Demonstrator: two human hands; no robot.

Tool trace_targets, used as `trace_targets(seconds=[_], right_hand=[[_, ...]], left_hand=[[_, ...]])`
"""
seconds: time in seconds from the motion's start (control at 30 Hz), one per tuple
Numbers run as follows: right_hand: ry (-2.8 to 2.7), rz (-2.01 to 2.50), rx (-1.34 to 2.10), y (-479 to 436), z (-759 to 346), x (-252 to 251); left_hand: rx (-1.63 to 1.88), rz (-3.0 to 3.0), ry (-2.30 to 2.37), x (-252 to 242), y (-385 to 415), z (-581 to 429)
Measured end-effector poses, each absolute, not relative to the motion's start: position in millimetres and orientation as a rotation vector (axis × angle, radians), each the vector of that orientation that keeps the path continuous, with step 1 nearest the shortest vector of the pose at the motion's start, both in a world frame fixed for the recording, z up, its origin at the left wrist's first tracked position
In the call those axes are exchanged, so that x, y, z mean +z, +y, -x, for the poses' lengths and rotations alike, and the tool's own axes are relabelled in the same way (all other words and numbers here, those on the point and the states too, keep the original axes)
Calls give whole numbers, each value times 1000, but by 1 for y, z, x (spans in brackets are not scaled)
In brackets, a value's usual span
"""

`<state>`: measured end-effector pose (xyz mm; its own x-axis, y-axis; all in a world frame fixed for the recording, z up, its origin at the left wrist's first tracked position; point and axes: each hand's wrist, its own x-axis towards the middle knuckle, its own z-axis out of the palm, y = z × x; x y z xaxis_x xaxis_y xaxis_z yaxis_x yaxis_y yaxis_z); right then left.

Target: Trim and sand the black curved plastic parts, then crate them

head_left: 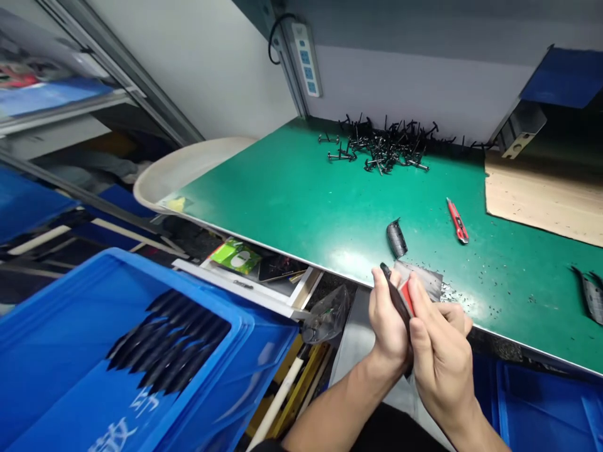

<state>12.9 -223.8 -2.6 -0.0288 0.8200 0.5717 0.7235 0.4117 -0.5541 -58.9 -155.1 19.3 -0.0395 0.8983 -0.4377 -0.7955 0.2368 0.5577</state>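
Note:
My left hand (pixel 389 320) is closed round a long, dark, curved plastic part (pixel 399 301), held tilted above the table's front edge. Pressed close against it, my right hand (pixel 440 355) is closed on a small red tool (pixel 406 296); fingers hide most of it, so its kind is unclear. Just beyond my hands, a black curved piece (pixel 396 240) lies on the green table (pixel 282 188). Behind my fingers is a flat greyish sheet (pixel 424 280), with black shavings scattered to its right. A red utility knife (pixel 456 223) rests farther back.
Black branched plastic scraps (pixel 389 144) are heaped by the wall. Cardboard (pixel 541 201) lies at the right, near another black piece (pixel 592 295). A blue crate (pixel 117 270) at lower left holds a row of black parts (pixel 174 339). An open drawer (pixel 245 292) juts out beneath the table.

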Motion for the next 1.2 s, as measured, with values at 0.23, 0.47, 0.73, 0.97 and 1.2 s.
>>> trace_targets(seconds=[0.23, 0.47, 0.73, 0.97, 1.2], right_hand=[[-1760, 1309, 151, -218, -11, -4], [-1839, 1341, 212, -233, -15, -8], [-1555, 2088, -8, -211, -156, -35], [-1068, 2652, -370, -229, -278, 23], [-1178, 2797, -218, -219, -308, 18]], left_hand=[[1404, -129, 782, 17, -155, 58], [1434, 65, 780, 25, -142, 72], [1402, -346, 807, 14, -120, 94], [610, -1943, 1873, 7, -51, 123], [-221, -2190, 1955, 13, -16, 93]])
